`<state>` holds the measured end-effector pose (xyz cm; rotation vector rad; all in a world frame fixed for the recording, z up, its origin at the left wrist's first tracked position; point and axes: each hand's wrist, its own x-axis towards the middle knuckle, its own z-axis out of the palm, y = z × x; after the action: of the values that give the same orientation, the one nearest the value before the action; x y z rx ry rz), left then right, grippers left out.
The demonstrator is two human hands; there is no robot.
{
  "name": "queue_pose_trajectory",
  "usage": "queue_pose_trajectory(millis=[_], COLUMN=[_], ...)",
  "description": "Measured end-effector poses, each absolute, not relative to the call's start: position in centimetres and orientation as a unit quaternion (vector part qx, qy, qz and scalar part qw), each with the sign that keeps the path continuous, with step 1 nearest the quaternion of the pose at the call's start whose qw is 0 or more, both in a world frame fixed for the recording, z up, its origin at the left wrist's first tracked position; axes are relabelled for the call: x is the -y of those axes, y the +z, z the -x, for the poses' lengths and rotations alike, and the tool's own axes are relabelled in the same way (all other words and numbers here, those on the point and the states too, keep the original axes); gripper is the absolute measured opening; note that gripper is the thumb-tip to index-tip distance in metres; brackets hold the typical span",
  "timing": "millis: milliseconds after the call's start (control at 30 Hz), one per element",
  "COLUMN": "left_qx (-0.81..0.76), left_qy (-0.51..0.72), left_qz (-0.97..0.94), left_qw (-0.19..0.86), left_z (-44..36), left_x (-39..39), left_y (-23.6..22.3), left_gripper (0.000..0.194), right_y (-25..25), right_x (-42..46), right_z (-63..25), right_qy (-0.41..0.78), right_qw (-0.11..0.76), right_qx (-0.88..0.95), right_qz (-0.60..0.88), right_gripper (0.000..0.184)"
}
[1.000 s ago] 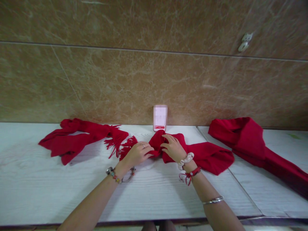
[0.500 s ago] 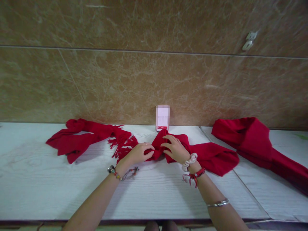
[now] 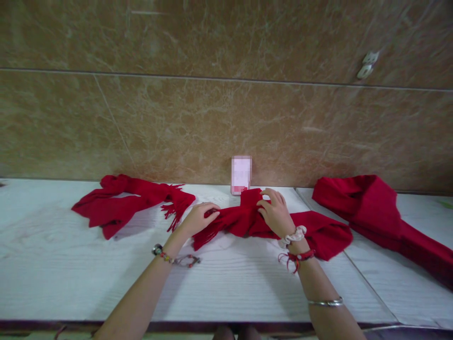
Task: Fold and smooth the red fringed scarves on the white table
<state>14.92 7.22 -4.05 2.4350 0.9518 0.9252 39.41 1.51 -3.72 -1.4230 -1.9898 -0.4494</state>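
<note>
A red scarf (image 3: 244, 219) lies bunched on the white tabletop between my hands, with a folded part standing up in its middle and a fringed end to the left. At that left end my left hand (image 3: 200, 219) is closed, thumb and fingers pinching the cloth. My right hand (image 3: 278, 215) grips the upper right edge of the raised fold with curled fingers. The scarf's flat right part spreads out beyond my right wrist. Another red fringed scarf (image 3: 116, 208) lies loosely looped just left of my left hand.
A phone (image 3: 241, 172) leans against the brown marbled wall (image 3: 177, 123) behind the middle scarf. At the right lies a third red scarf (image 3: 375, 208), folded in a loop with a long tail. A white fitting (image 3: 368, 65) is on the wall. The table's front edge (image 3: 191, 326) runs near me.
My right hand has moved right, and my left hand slightly left. The middle scarf's bunched centre has opened into a flatter raised fold, and its fringed left end is now more spread out.
</note>
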Motion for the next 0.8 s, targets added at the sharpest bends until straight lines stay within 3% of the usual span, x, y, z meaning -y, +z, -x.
queue_pose_trajectory(millis=[133,333,467,667,800], left_qx=[-0.323,-0.343,-0.372,-0.635,-0.737], left_qy=[0.314,0.335,0.347,0.295,0.253], left_qz=[-0.871,-0.840,-0.820,-0.697,-0.616], left_qw=[0.197,0.252,0.261,0.158,0.116], left_z=[-15.4,-15.7,-15.8,-12.6,-9.1], left_x=[-7.2,-7.1,-7.3,-9.7,-10.7], left_y=[-4.7,-4.5,-4.3,-3.9,-3.6], left_gripper=[0.015,0.018,0.020,0.023,0.024], right_y=[-3.6,-3.4,-3.6,-2.2,-1.5], right_x=[-1.2,-0.5,-0.5,0.1,0.2], right_z=[-39.1,-36.6,-36.0,-37.5,-39.7], right_qy=[-0.139,-0.082,-0.062,0.070,0.214], right_qw=[0.345,0.325,0.301,0.305,0.229], right_qx=[0.783,0.854,0.853,0.857,0.874], right_qz=[0.498,0.399,0.421,0.411,0.370], right_gripper=[0.032,0.011,0.015,0.011,0.009])
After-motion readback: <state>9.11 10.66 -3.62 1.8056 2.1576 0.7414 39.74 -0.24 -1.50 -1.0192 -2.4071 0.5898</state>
